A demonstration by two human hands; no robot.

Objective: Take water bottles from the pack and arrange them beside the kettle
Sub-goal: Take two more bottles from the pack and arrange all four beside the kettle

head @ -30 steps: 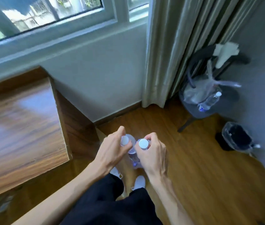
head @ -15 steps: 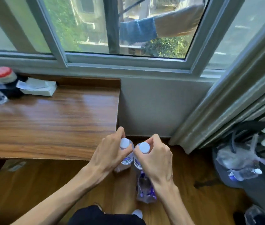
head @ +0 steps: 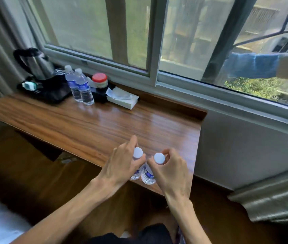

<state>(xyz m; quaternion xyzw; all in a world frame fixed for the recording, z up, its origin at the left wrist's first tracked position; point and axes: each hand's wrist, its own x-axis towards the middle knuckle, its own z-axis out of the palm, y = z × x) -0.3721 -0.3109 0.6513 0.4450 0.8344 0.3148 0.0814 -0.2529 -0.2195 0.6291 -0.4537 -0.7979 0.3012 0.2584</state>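
Note:
My left hand (head: pixel 122 164) grips one small water bottle (head: pixel 137 153) by its neck, white cap up. My right hand (head: pixel 173 171) grips a second water bottle (head: pixel 148 175) the same way, right beside the first. Both bottles hang over the near edge of the wooden desk (head: pixel 90 125). At the desk's far left stands a steel kettle (head: pixel 35 65) with a black handle on a black tray. Two more water bottles (head: pixel 80 87) stand upright just right of the kettle. The pack is out of view.
A red-lidded jar (head: pixel 99 80) and a white tissue box (head: pixel 122 98) sit against the window sill behind the standing bottles. A window runs along the back. Curtains hang at the left and lower right. Wooden floor lies below the desk.
My view has swung up and left from the floor to the desk. Both hands have carried their bottles up from near the floor to the desk's near edge.

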